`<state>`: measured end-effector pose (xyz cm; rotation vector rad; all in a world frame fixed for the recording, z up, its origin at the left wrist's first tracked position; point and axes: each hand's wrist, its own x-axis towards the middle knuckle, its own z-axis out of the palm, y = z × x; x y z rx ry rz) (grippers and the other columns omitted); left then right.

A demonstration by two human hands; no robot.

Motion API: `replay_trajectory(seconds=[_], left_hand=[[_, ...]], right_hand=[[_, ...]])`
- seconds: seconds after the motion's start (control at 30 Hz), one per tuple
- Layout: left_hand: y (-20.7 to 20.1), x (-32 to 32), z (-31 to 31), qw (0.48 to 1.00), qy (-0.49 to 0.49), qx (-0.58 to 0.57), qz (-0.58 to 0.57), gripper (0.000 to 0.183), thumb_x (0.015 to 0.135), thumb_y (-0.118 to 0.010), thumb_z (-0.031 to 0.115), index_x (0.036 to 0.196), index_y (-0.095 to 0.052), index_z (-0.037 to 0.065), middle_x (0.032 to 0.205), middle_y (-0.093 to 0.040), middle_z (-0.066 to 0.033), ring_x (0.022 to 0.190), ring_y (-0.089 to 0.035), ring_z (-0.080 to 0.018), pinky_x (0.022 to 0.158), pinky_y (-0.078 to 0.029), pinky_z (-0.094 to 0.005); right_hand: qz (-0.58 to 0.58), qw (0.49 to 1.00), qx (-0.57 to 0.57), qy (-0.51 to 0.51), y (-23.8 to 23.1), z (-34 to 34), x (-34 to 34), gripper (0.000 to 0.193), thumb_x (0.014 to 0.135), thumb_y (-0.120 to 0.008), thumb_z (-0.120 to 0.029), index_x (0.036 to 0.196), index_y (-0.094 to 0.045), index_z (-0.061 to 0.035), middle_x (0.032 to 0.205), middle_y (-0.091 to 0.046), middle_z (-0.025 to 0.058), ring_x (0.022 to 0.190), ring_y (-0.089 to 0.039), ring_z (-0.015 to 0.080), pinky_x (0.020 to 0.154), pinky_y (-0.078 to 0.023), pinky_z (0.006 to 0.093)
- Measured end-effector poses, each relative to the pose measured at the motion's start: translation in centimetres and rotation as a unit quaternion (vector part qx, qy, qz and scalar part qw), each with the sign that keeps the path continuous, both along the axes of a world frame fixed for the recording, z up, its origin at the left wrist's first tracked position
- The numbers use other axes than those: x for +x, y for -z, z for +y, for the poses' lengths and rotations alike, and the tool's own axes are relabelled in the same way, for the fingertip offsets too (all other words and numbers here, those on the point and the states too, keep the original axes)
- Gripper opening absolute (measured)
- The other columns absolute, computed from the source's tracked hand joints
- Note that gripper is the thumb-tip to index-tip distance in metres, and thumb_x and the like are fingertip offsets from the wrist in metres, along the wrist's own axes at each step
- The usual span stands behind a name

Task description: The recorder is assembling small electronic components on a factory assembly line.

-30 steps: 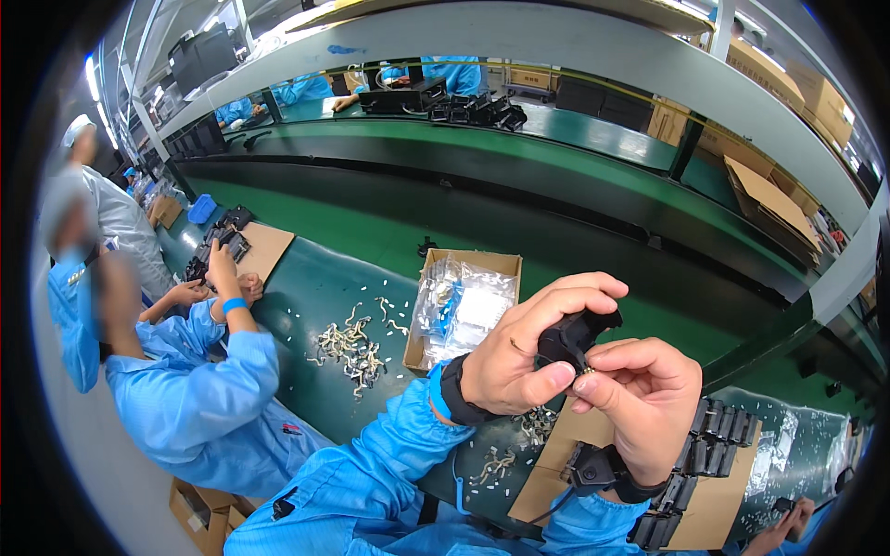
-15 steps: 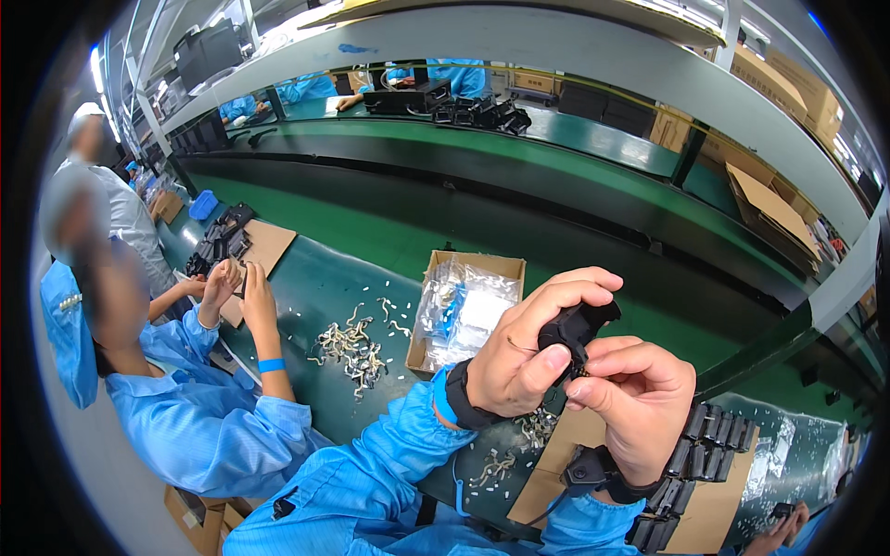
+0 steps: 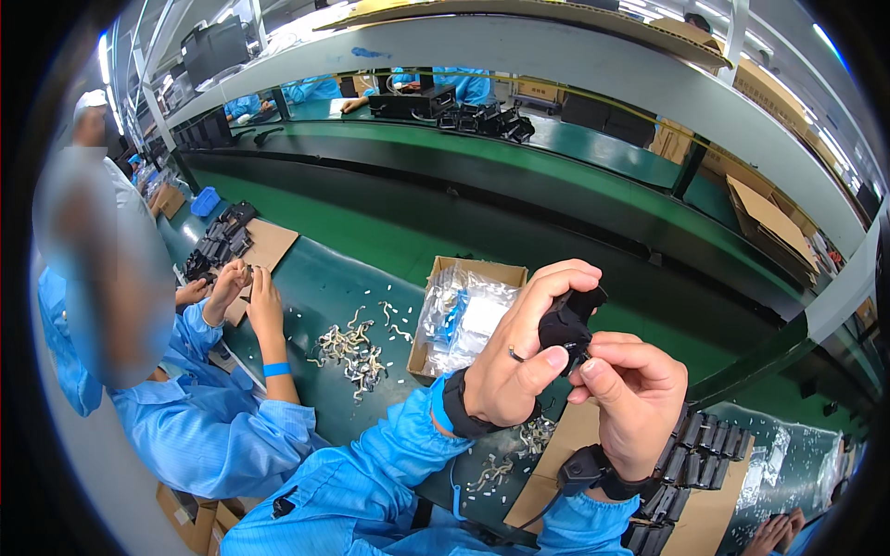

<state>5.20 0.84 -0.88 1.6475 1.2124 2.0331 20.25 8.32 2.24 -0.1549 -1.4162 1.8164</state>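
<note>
One black housing (image 3: pixel 564 326) is up above the table (image 3: pixel 315 283), and we have it wrapped firmly in our left grip (image 3: pixel 519 371), thumb pressed along its lower side. Our right grip (image 3: pixel 633 385) comes in at the housing's lower right edge, thumb and forefinger nearly together; whether anything tiny sits between them, we can't tell. A black device (image 3: pixel 581 470) is strapped at our right wrist. Just past our left hand, an open cardboard box (image 3: pixel 505 273) brims with clear plastic bags (image 3: pixel 445 287). Left of that lies a heap of short wires (image 3: pixel 357 355). Over to our right, black parts (image 3: pixel 709 447) line up on flat cardboard (image 3: pixel 535 489). Farther left, a blue-sleeved co-worker (image 3: pixel 218 408) has both hands raised.
</note>
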Motion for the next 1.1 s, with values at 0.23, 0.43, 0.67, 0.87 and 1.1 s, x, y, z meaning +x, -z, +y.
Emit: replay_trajectory(seconds=[0.23,0.43,0.67,0.87,1.1], left_hand=[[-0.8,-0.3,-0.4,0.995,0.012,0.009,0.098,0.073,0.088,-0.060,0.042,0.145,-0.046,-0.003,0.152,-0.041,-0.0250,0.131,-0.050,-0.0319,0.112,-0.041,-0.0458],[-0.9,-1.0,-0.8,0.970,-0.134,0.016,0.200,0.068,0.088,-0.065,0.033,0.144,-0.048,-0.001,0.152,-0.041,-0.0274,0.126,-0.052,-0.0322,0.099,-0.050,-0.0419],[-1.0,-0.5,-0.7,0.955,-0.193,0.048,0.221,0.063,0.081,-0.067,0.019,0.139,-0.051,-0.001,0.150,-0.044,-0.0288,0.132,-0.048,-0.0456,0.113,-0.038,-0.0503],[-0.8,-1.5,-0.7,0.972,-0.106,0.038,0.205,0.065,0.092,-0.065,0.039,0.141,-0.050,0.000,0.152,-0.041,-0.0273,0.123,-0.054,-0.0308,0.095,-0.052,-0.0406],[-0.6,-1.7,-0.7,0.962,-0.126,0.047,0.238,0.066,0.092,-0.065,0.041,0.141,-0.050,-0.001,0.152,-0.041,-0.0279,0.124,-0.054,-0.0312,0.096,-0.051,-0.0403]], right_hand=[[0.015,0.974,-0.122,-0.189,1.4,2.6,0.5,0.020,0.080,-0.077,0.017,0.099,-0.073,0.0098,0.109,-0.073,0.0235,0.076,-0.075,0.0243,0.065,-0.065,0.0311],[-0.019,0.974,-0.150,-0.171,0.5,1.9,0.4,0.016,0.087,-0.074,0.012,0.103,-0.073,0.0112,0.108,-0.073,0.0246,0.078,-0.076,0.0239,0.068,-0.065,0.0304],[-0.077,0.993,-0.064,-0.063,0.1,1.2,0.6,0.015,0.092,-0.072,0.008,0.107,-0.071,0.0122,0.109,-0.073,0.0216,0.087,-0.075,0.0207,0.074,-0.065,0.0299],[-0.062,0.989,-0.073,-0.115,0.1,1.4,0.7,0.016,0.091,-0.073,0.010,0.107,-0.070,0.0117,0.110,-0.071,0.0195,0.090,-0.074,0.0198,0.076,-0.066,0.0300],[-0.078,0.989,-0.080,-0.093,-0.3,0.8,0.9,0.015,0.090,-0.073,0.010,0.105,-0.070,0.0121,0.111,-0.070,0.0202,0.096,-0.073,0.0211,0.075,-0.067,0.0311]])
